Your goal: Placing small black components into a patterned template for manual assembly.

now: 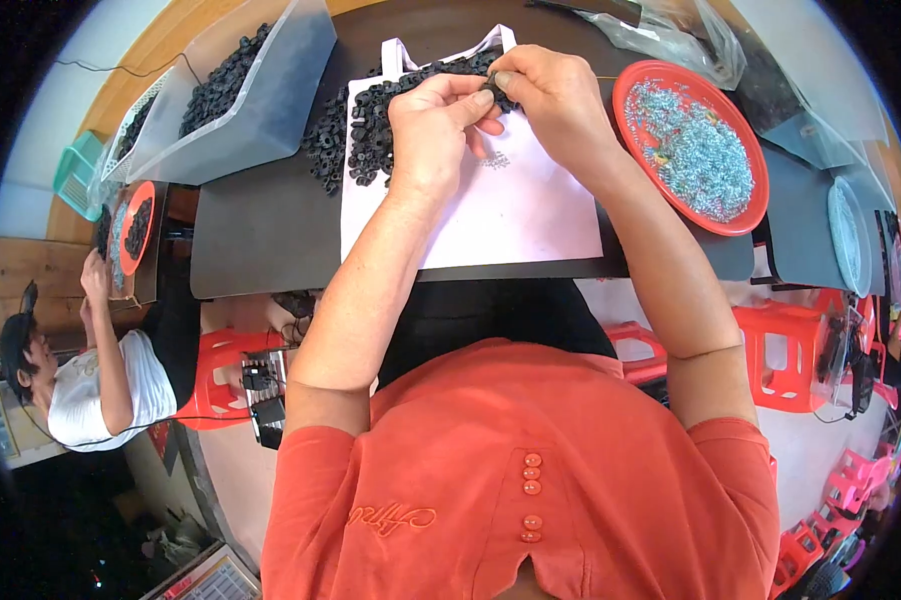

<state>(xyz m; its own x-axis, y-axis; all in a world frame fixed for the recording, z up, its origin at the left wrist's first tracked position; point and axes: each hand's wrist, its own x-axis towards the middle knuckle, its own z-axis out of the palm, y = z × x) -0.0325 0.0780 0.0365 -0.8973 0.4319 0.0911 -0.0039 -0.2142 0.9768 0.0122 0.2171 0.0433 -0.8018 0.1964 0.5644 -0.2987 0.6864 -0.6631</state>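
Note:
Close together over a white cloth tote bag (530, 225), both my hands are closed at the fingertips. My left hand (432, 125) and my right hand (558, 100) pinch a small black part (489, 90) between them; the fingers hide most of it. Behind and left of my left hand, a heap of small black ring-like parts (370, 130) spreads over the bag and onto the table. A few tiny silvery pieces (497, 160) lie on the bag below my fingers. To the right of my right hand sits a red round tray (632, 150) full of small shiny silvery-blue pieces (705, 165).
A clear plastic bin (270, 125) with more black parts stands at the left on the dark table (260, 235). Clear plastic bags (670, 45) lie at the far right. Another person (110, 375) works at the left beside an orange tray (123, 262). Red stools (785, 350) stand below.

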